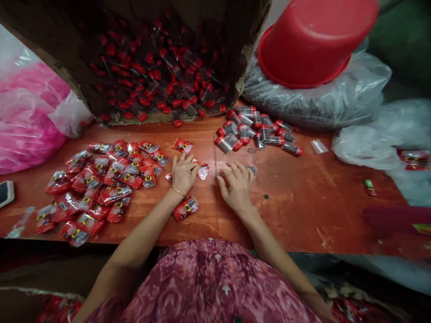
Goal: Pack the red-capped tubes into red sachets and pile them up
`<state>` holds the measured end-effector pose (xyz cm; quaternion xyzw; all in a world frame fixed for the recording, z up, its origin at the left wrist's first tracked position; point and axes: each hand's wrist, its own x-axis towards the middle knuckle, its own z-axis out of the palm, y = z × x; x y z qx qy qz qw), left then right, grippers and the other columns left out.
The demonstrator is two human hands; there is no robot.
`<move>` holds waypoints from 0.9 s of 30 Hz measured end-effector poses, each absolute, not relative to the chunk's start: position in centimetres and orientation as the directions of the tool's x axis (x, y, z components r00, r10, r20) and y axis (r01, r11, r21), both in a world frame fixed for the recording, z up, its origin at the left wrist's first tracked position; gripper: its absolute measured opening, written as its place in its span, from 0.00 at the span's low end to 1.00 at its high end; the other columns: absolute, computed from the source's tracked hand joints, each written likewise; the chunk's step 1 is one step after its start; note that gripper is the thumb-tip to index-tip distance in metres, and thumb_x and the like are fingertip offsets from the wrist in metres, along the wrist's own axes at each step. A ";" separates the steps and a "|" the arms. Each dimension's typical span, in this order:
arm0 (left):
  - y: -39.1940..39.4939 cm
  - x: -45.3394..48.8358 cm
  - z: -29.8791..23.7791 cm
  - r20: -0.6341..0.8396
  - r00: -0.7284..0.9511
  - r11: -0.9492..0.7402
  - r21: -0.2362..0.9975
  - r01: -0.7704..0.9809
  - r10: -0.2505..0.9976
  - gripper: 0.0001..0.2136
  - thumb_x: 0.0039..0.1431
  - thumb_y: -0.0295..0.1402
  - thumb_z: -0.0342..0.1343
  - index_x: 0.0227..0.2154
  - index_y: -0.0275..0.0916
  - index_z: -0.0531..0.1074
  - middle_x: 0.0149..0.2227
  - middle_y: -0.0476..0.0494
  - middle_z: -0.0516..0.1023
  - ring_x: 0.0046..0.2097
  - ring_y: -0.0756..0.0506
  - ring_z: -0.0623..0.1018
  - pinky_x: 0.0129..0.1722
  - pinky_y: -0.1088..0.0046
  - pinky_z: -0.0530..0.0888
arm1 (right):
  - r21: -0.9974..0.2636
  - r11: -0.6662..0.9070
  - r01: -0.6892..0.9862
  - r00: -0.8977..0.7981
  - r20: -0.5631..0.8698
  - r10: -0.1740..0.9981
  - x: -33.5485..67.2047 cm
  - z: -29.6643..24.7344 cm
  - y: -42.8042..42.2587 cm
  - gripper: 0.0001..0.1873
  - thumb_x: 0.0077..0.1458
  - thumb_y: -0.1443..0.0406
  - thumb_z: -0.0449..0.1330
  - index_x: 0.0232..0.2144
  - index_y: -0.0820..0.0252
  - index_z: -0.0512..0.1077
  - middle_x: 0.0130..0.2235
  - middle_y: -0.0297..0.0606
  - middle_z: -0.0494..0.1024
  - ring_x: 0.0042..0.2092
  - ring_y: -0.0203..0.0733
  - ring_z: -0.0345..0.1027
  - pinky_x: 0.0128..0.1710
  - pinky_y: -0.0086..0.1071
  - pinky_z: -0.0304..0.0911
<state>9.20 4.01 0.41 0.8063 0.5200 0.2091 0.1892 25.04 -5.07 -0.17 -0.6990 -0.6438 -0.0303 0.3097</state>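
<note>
From the head camera, the left hand (182, 172) rests palm down on a scuffed reddish-brown wooden table (303, 211), its fingers curled and its fingertips pinching the edge of a small crinkly red-and-clear sachet (203, 171). A thin gold bangle (178, 191) circles that wrist. The right hand (236, 185) lies flat just beside it, fingers spread and loosely bent, pressing down on a clear glossy film pouch (222, 165) that is hard to make out against the wood; whether it grips anything I cannot tell. Another filled sachet (185, 208) lies under the left forearm. To the left spreads a loose heap of shiny packed sachets (101, 184). Beyond the right hand sits a cluster of small cylindrical tubes with red caps (256, 132), and behind the hands a rough cardboard box (161, 58) tipped on its side spills many more. A smooth red plastic bucket (313, 40) rests tilted on a bulging clear plastic bag (319, 101). Pink plastic bags (30, 116) bunch at far left.
</note>
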 end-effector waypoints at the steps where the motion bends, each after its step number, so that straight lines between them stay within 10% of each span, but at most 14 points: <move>1: 4.0 9.2 0.7 0.157 0.353 -0.380 0.538 0.752 0.922 0.08 0.55 0.33 0.53 0.30 0.42 0.78 0.51 0.40 0.74 0.58 0.37 0.66 0.58 0.50 0.54 | -0.442 0.044 0.896 0.176 0.444 0.878 24.8 -0.1 -5.0 0.11 0.56 0.61 0.53 0.37 0.59 0.73 0.47 0.44 0.75 0.52 0.49 0.61 0.53 0.45 0.48; 6: 2.9 9.4 2.9 0.269 0.330 -0.425 0.616 0.663 0.905 0.08 0.56 0.35 0.53 0.32 0.44 0.77 0.54 0.41 0.70 0.58 0.40 0.66 0.58 0.49 0.55 | -0.871 0.099 0.481 0.287 0.262 0.921 23.3 0.5 -3.9 0.15 0.56 0.57 0.51 0.38 0.60 0.71 0.38 0.41 0.77 0.39 0.42 0.68 0.40 0.35 0.62; 10: 1.7 9.7 4.2 0.323 0.338 -0.467 0.641 0.608 0.884 0.09 0.55 0.37 0.54 0.35 0.44 0.76 0.55 0.41 0.70 0.58 0.41 0.66 0.59 0.52 0.54 | -0.983 0.085 0.164 0.338 0.137 0.931 22.5 1.1 -2.8 0.14 0.54 0.56 0.54 0.24 0.60 0.69 0.23 0.31 0.70 0.26 0.34 0.62 0.27 0.28 0.58; 17: 0.3 10.1 4.1 -0.271 0.324 0.186 0.945 0.269 0.906 0.19 0.48 0.51 0.55 0.24 0.37 0.74 0.25 0.46 0.77 0.31 0.47 0.75 0.35 0.71 0.70 | -0.979 0.088 0.186 0.452 0.165 0.877 22.7 1.6 -3.2 0.17 0.54 0.58 0.53 0.17 0.60 0.63 0.18 0.28 0.62 0.23 0.30 0.54 0.24 0.26 0.52; 21: -0.7 11.4 4.3 -0.528 0.374 0.614 0.773 -0.162 0.763 0.19 0.36 0.48 0.64 0.25 0.37 0.73 0.24 0.51 0.75 0.27 0.52 0.73 0.31 0.75 0.70 | -0.957 0.123 0.261 0.488 0.241 0.839 22.2 1.4 -3.6 0.19 0.55 0.60 0.51 0.15 0.59 0.58 0.17 0.27 0.58 0.21 0.30 0.51 0.22 0.26 0.50; 27: -1.2 12.6 4.4 -0.547 0.246 0.598 0.693 -0.403 0.800 0.14 0.34 0.37 0.69 0.22 0.36 0.73 0.24 0.52 0.77 0.28 0.53 0.74 0.35 0.77 0.71 | -0.948 0.124 0.292 0.472 0.255 0.844 21.3 0.9 -4.1 0.17 0.57 0.60 0.50 0.19 0.59 0.62 0.20 0.29 0.62 0.23 0.32 0.56 0.24 0.26 0.55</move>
